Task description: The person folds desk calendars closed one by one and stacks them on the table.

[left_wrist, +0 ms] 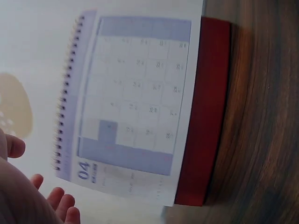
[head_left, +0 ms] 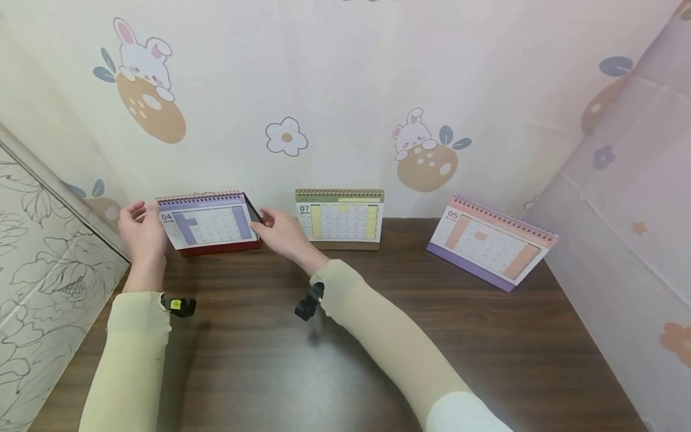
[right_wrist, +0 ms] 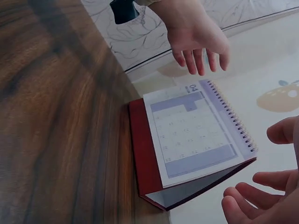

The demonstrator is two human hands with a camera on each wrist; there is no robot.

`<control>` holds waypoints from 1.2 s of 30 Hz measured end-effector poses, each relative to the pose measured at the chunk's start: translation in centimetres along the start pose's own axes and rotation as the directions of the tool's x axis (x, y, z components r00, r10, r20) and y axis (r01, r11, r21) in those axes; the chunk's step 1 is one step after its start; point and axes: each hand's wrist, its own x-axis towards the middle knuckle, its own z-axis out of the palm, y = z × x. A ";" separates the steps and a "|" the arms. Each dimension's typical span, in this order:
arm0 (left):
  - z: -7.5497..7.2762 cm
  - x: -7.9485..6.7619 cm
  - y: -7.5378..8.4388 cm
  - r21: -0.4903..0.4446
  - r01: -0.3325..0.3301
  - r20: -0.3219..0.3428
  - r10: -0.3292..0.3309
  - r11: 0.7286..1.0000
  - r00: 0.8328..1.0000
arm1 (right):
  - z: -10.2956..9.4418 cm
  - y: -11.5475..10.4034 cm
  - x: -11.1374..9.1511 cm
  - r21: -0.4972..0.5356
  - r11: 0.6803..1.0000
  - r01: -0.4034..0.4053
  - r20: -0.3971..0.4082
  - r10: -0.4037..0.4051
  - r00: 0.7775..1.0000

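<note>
A purple desk calendar marked 04 (head_left: 210,225), with a red base and a spiral binding on top, stands at the back left of the table. My left hand (head_left: 143,231) is just off its left end, fingers loosely bent and holding nothing. Off the other end is my right hand (head_left: 281,231); in the right wrist view its thumb and fingers (right_wrist: 257,198) are spread apart, with a gap to the calendar. The left wrist view shows the calendar page (left_wrist: 135,98) and red base (left_wrist: 205,112) up close, with the left fingers (left_wrist: 60,200) beside the page.
A green and yellow calendar marked 07 (head_left: 345,219) stands at the back middle, right behind my right hand. An orange calendar with a purple base, marked 05 (head_left: 488,243), stands angled at the right. Patterned cloth (head_left: 340,78) hangs behind the brown wooden table (head_left: 259,348).
</note>
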 end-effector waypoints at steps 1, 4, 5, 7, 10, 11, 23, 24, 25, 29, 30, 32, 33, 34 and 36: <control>0.0 0.3 -0.1 -0.032 0.024 0.002 -0.024 0.999 1.000 | 0.1 -0.1 0.4 0.004 1.000 -0.002 0.014 0.002 1.000; 0.1 1.1 -0.3 -0.150 0.077 0.021 -0.075 0.986 0.997 | 0.4 -0.4 1.3 -0.004 1.000 0.008 0.053 -0.008 0.999; 0.1 1.3 -0.4 -0.176 0.089 0.031 -0.085 0.980 0.996 | 0.5 -0.5 1.6 -0.011 1.000 0.013 0.066 -0.012 0.998; 0.2 1.6 -0.5 -0.227 0.106 0.052 -0.097 0.968 0.994 | 0.6 -0.7 2.0 -0.014 0.999 0.030 0.085 -0.029 0.996; 0.4 1.9 -0.5 -0.229 0.136 0.093 -0.117 0.964 0.989 | 0.7 -1.1 2.5 0.038 0.998 0.052 0.109 -0.056 0.992; 0.4 2.0 -0.4 -0.226 0.148 0.106 -0.127 0.963 0.986 | 0.8 -1.2 2.6 0.083 0.995 0.053 0.124 -0.063 0.990; 0.1 2.5 -0.9 -0.231 0.173 0.117 -0.150 0.957 0.982 | 1.3 -1.2 2.8 0.317 0.948 -0.032 0.192 -0.032 0.981; 0.0 2.5 -0.9 -0.232 0.171 0.115 -0.148 0.958 0.982 | 1.3 -1.2 2.7 0.323 0.946 -0.031 0.192 -0.034 0.981; 0.0 2.5 -0.9 -0.232 0.172 0.111 -0.150 0.957 0.982 | 1.3 -1.2 2.7 0.331 0.943 -0.029 0.193 -0.037 0.980; 0.0 2.6 -0.9 -0.218 0.199 0.104 -0.180 0.955 0.978 | 1.3 -1.0 2.7 0.357 0.933 -0.042 0.198 -0.032 0.980; 0.0 2.6 -0.9 -0.216 0.209 0.102 -0.191 0.954 0.976 | 1.3 -1.0 2.7 0.363 0.931 -0.048 0.197 -0.027 0.980; 0.1 2.7 -0.9 -0.204 0.221 0.093 -0.206 0.954 0.974 | 1.4 -0.9 2.7 0.382 0.923 -0.055 0.197 -0.023 0.980; 0.0 2.7 -0.9 -0.207 0.224 0.088 -0.210 0.952 0.974 | 1.5 -0.9 2.7 0.392 0.918 -0.056 0.195 -0.024 0.980; 0.0 2.7 -0.8 -0.211 0.226 0.083 -0.213 0.951 0.974 | 1.5 -0.9 2.7 0.401 0.914 -0.056 0.194 -0.025 0.981; 0.0 2.7 -0.7 -0.222 0.217 0.070 -0.207 0.950 0.976 | 1.5 -0.8 2.7 0.413 0.909 -0.052 0.193 -0.032 0.981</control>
